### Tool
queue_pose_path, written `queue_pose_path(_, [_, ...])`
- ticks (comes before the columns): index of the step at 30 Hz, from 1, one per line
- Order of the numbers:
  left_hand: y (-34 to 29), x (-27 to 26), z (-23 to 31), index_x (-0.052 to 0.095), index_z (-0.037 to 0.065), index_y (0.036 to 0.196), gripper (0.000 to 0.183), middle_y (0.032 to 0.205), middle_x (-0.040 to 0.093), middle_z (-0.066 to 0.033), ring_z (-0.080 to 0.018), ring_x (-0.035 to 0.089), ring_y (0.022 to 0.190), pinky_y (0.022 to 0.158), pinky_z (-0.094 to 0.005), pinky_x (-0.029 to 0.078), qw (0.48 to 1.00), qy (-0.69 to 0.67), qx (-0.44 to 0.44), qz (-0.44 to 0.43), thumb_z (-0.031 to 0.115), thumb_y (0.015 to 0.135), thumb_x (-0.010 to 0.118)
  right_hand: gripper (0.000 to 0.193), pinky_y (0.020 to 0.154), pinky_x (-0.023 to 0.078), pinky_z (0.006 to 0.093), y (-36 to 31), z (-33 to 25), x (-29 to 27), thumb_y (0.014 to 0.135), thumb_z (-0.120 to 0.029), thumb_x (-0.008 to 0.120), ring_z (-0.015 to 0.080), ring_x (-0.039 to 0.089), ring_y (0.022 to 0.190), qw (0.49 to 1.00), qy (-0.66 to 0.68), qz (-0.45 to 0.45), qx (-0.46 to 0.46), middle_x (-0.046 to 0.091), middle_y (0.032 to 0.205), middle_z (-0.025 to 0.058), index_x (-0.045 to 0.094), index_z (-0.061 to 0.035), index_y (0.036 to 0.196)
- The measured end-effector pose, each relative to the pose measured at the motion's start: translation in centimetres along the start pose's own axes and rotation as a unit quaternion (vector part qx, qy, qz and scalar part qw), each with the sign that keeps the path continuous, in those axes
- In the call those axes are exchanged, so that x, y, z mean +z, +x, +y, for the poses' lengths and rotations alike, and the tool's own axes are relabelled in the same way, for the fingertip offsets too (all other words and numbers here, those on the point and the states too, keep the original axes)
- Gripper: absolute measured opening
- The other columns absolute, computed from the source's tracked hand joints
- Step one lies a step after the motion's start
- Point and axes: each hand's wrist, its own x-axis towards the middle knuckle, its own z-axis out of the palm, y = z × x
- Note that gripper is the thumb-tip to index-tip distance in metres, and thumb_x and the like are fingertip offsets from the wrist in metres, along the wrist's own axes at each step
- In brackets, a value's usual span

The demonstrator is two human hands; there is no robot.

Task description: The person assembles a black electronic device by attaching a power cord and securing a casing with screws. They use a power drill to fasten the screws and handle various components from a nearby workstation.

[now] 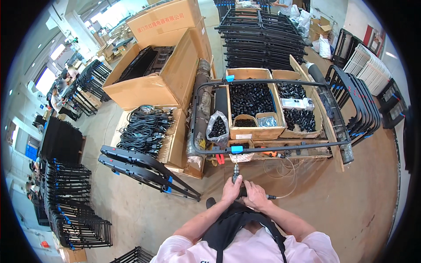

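Both of my hands are wrapped around a hand drill (236,172) with a thin pale hose or cord. My left hand (231,189) grips its body, with the thumb along the top. My right hand (255,194) is closed round the grip behind it. The drill's tip points away from me at a blue piece (237,149) on the near bar of a black tube frame (285,150). Whether the tip touches the frame, I cannot tell. The frame lies flat across boxes, and another blue piece (230,78) sits on its far bar.
Under the frame, a cardboard box (258,133) holds small black parts, beside a clear bag (218,129). Black cables (147,131) lie on cardboard to the left. Frames lean nearby (144,166), and more stand stacked behind (263,39). Rolls (201,101) flank the boxes.
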Motion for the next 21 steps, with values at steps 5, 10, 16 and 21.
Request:
queue_pose_path(5, [-0.9, -0.3, 3.9, 0.068, -0.001, 0.104, 0.062, 0.095, 0.073, -0.0204, -0.0349, 0.071, 0.092, 0.086, -0.0485, 0.053, 1.0, -0.018, -0.004, -0.014, 0.062, 0.104, 0.061, 0.077, 0.094, 0.056, 0.0532, 0.4, 1.5, -0.2, 0.076, -0.023, 0.08, 0.0458, 0.07, 0.106, 1.0, -0.009, 0.006, 0.005, 0.068, 0.12, 0.0267, 0.049, 0.0035, 0.142])
queue_pose_path(10, [0.2, 0.1, 2.4, 0.067, -0.001, 0.106, 0.062, 0.097, 0.073, -0.0218, -0.0384, 0.071, 0.093, 0.087, -0.0497, 0.053, 1.0, -0.007, -0.004, -0.002, 0.061, 0.103, 0.062, 0.078, 0.094, 0.056, 0.0532, 0.4, 1.8, 0.0, 0.076, -0.022, 0.079, 0.0472, 0.071, 0.101, 0.999, -0.019, 0.025, -0.024, 0.071, 0.114, 0.0278, 0.049, 0.0057, 0.142])
queue_pose_path(16, [0.3, 0.8, 3.1, 0.065, -0.001, 0.11, 0.063, 0.1, 0.074, -0.0239, -0.0403, 0.072, 0.099, 0.089, -0.0503, 0.053, 1.0, 0.003, -0.007, 0.003, 0.061, 0.102, 0.062, 0.084, 0.093, 0.057, 0.0533, 0.6, 3.2, 0.3, 0.076, -0.023, 0.082, 0.0474, 0.071, 0.103, 0.999, -0.004, 0.028, -0.016, 0.072, 0.118, 0.0308, 0.046, 0.0075, 0.146])
queue_pose_path(21, [0.6, 0.6, 3.7, 0.064, -0.002, 0.113, 0.062, 0.104, 0.074, -0.0273, -0.0466, 0.072, 0.104, 0.092, -0.0527, 0.054, 1.0, 0.018, -0.015, -0.005, 0.059, 0.102, 0.063, 0.091, 0.094, 0.057, 0.0531, 1.2, 2.8, -0.4, 0.077, -0.025, 0.083, 0.0477, 0.072, 0.104, 0.999, -0.021, -0.012, 0.024, 0.072, 0.118, 0.031, 0.04, 0.0077, 0.151])
